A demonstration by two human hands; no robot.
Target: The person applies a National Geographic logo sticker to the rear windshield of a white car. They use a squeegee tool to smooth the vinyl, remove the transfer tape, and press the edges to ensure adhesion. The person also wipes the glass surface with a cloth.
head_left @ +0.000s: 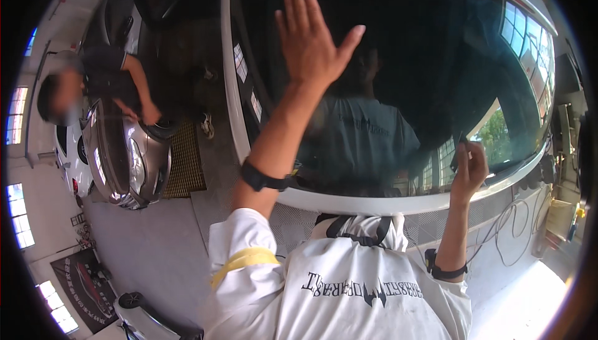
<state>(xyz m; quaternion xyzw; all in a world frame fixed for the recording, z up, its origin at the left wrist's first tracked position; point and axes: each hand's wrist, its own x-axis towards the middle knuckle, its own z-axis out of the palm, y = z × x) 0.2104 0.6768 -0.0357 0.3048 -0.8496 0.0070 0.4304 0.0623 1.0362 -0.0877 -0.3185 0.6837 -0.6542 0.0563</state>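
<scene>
My left hand (pixel 311 47) lies flat with its fingers stretched and thumb spread, palm toward the large dark window (pixel 398 41) of a white car. Whether the palm touches the glass I cannot tell. Lower on the right, my right hand (pixel 471 167) is closed at the window's near right part. A small, thin, dark piece (pixel 461 138) sticks up from its fingertips; its kind is too small to make out. The glass mirrors my white shirt and some bright windows.
The car's white frame (pixel 374 203) borders the glass. At left, another person (pixel 112 72) bends beside a brown-grey car (pixel 128 153). A coiled hose or cable (pixel 514 231) lies on the floor at right. A dark banner (pixel 84 290) hangs at lower left.
</scene>
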